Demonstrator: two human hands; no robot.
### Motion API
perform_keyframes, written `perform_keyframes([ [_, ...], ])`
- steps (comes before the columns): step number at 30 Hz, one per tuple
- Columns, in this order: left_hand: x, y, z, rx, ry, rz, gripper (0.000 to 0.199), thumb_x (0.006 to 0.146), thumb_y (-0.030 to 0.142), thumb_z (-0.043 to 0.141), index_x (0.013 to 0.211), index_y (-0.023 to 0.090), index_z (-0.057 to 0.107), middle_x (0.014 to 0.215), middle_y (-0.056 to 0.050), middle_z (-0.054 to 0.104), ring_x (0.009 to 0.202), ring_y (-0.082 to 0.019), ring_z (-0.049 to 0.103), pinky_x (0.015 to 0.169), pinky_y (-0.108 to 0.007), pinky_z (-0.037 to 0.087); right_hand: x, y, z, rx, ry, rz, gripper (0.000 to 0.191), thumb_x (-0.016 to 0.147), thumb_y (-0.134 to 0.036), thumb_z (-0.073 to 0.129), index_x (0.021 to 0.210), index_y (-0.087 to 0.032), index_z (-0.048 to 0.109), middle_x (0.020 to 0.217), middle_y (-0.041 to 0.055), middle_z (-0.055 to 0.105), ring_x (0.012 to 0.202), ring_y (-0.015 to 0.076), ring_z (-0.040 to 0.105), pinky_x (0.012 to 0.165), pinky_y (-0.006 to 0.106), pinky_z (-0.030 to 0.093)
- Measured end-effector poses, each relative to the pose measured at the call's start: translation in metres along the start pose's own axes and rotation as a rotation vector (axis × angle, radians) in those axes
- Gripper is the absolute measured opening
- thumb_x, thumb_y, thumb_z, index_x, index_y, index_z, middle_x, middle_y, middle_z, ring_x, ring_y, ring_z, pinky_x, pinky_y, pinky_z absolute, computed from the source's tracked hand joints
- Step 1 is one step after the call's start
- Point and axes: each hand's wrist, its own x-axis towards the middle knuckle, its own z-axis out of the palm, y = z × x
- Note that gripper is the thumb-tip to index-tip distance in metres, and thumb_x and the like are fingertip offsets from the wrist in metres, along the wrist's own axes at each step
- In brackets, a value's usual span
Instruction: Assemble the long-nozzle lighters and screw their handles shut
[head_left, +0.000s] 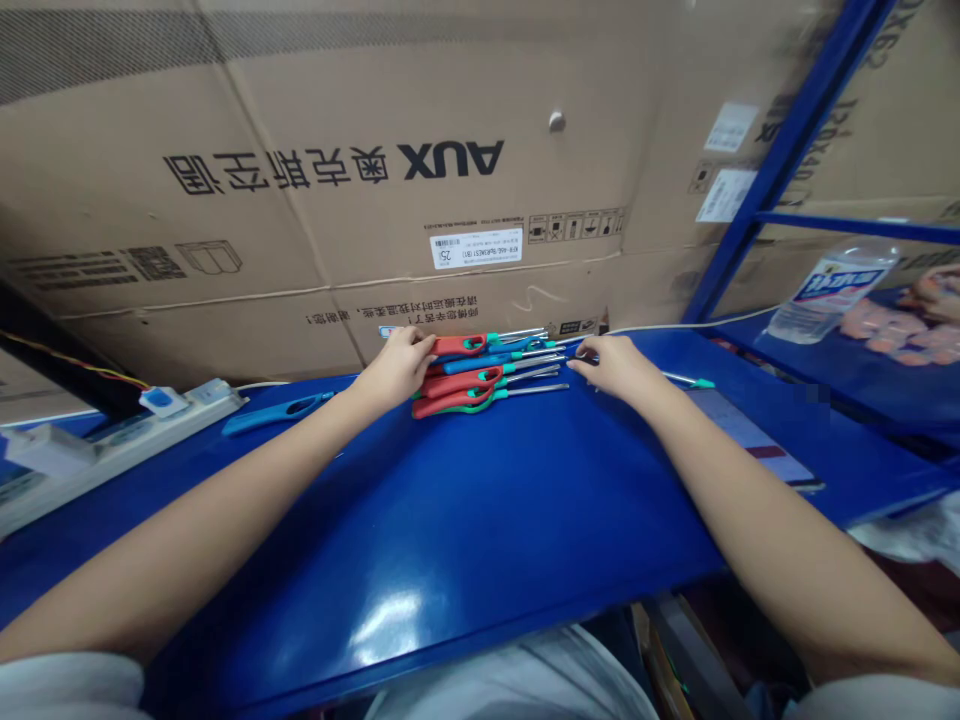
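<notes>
Several long-nosed gas lighters lie side by side in a pile on the blue table, handles to the left and metal barrels to the right. My left hand [405,362] is closed on the handle end of a red lighter [461,346] at the back of the pile. A blue lighter [469,364] and a red lighter [469,382] lie in front of it. My right hand [611,366] is by the barrel tips, its thumb and forefinger curved with a gap between them. Another lighter's barrel with a green tip [690,381] shows beyond my right wrist.
A separate blue lighter [277,414] lies left, near a white power strip [127,440]. A large cardboard box [360,90] stands behind the blue table [480,510]. On the right are a flat tablet-like device [757,440], a plastic bottle [832,290] and a blue metal frame [780,160].
</notes>
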Motion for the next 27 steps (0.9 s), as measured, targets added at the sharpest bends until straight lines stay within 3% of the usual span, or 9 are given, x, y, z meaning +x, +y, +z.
perform_keyframes([
  [4, 0.010, -0.004, 0.005, -0.021, -0.038, -0.024, 0.031, 0.097, 0.022, 0.045, 0.111, 0.010, 0.070, 0.105, -0.017, 0.063, 0.101, -0.029, 0.059, 0.094, -0.048, 0.051, -0.002, 0.000, 0.006, -0.023, -0.131, -0.010, 0.025, 0.090, -0.027, 0.066, 0.111, -0.016, 0.072, 0.104, 0.0134, 0.077, 0.091, 0.0258, 0.073, 0.080, 0.033, 0.055],
  [11, 0.020, -0.007, 0.004, -0.042, -0.043, -0.060, 0.032, 0.096, 0.025, 0.049, 0.116, 0.011, 0.071, 0.106, -0.016, 0.064, 0.102, -0.029, 0.062, 0.096, -0.045, 0.051, -0.001, 0.003, 0.016, -0.075, -0.260, -0.135, 0.030, 0.092, -0.022, 0.058, 0.119, -0.019, 0.071, 0.124, 0.0135, 0.071, 0.119, 0.0303, 0.064, 0.100, 0.039, 0.049],
  [16, 0.027, -0.017, 0.005, -0.035, -0.014, -0.103, 0.033, 0.094, 0.023, 0.051, 0.118, 0.014, 0.071, 0.110, -0.015, 0.066, 0.107, -0.029, 0.062, 0.099, -0.046, 0.050, 0.001, 0.007, 0.017, -0.094, -0.282, -0.176, 0.031, 0.094, -0.026, 0.057, 0.121, -0.017, 0.070, 0.125, 0.0154, 0.069, 0.120, 0.0306, 0.062, 0.102, 0.040, 0.048],
  [22, 0.022, -0.021, 0.005, -0.038, 0.003, -0.144, 0.035, 0.098, 0.027, 0.047, 0.115, 0.014, 0.074, 0.104, -0.014, 0.069, 0.098, -0.027, 0.066, 0.092, -0.040, 0.053, -0.002, 0.004, 0.016, -0.094, -0.268, -0.192, 0.029, 0.093, -0.032, 0.060, 0.117, -0.018, 0.071, 0.120, 0.0158, 0.068, 0.113, 0.0295, 0.064, 0.098, 0.040, 0.051],
  [27, 0.011, -0.008, -0.012, 0.013, 0.052, -0.179, 0.037, 0.099, 0.035, 0.047, 0.117, 0.017, 0.073, 0.121, -0.014, 0.067, 0.116, -0.031, 0.059, 0.104, -0.046, 0.047, -0.007, 0.001, 0.013, -0.088, -0.237, -0.176, 0.032, 0.094, -0.034, 0.059, 0.118, -0.017, 0.070, 0.127, 0.0170, 0.062, 0.104, 0.0281, 0.067, 0.091, 0.040, 0.054],
])
